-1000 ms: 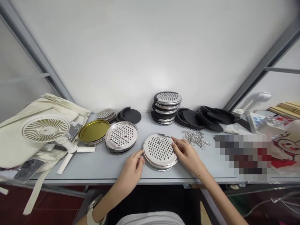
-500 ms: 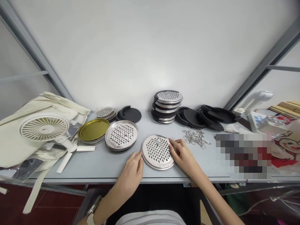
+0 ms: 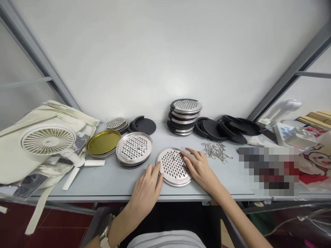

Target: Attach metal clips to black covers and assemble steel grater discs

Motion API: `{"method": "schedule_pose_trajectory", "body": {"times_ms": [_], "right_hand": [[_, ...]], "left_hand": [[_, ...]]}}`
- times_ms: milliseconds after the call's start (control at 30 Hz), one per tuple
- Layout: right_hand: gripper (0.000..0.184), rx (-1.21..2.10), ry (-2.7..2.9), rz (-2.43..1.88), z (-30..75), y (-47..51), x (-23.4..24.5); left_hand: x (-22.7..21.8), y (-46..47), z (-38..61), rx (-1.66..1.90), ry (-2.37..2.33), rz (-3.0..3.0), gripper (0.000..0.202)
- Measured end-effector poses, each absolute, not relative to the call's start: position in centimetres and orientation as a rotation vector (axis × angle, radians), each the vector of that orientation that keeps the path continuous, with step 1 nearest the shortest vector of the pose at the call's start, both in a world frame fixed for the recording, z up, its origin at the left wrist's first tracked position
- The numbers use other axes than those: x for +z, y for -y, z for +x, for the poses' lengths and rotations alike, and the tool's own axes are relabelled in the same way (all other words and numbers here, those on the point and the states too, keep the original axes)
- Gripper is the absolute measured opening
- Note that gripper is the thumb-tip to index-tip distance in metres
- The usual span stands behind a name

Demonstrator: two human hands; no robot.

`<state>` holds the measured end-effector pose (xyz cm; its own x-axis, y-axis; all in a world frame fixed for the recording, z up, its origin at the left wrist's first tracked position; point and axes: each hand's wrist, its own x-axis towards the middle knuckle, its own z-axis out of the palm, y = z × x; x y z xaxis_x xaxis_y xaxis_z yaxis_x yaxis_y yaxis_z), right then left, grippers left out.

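left hand point(image 3: 147, 187) has shifted further onto the perforated disc point(image 3: 173, 167); right hand point(image 3: 203, 171) rests opposite. hands are apart, unclenched, apparently steadying it between them.

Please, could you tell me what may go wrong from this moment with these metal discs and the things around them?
The right hand has fingers over the holes of the front metal disc; if those edges are sharp, they might scratch.
The tall stack is unevenly piled, so a knock could topple it.
The loose metal hooks lie close beyond the right hand; a careless sweep might scatter them.
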<state>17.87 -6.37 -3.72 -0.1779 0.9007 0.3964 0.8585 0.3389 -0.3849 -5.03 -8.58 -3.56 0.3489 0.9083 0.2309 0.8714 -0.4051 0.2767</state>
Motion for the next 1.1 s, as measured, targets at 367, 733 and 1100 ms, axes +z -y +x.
{"method": "schedule_pose_trajectory", "body": {"times_ms": [367, 733, 1100], "right_hand": [[0.04, 0.264, 2.072, -1.476, 18.2, 5.9, -3.7], [0.043, 0.437, 1.844, -1.573, 18.1, 6.0, -4.1], [0.042, 1.022, 1.543, -1.544, 18.9, 5.2, -1.8]], "left_hand": [[-3.1, 8.0, -5.0, 0.5, -1.641, 2.523, 0.039], [-3.0, 7.5, -5.7, 0.595, -1.491, 2.474, 0.039], [-1.2, 6.7, -6.2, 0.615, -1.208, 2.581, 0.03]]}}
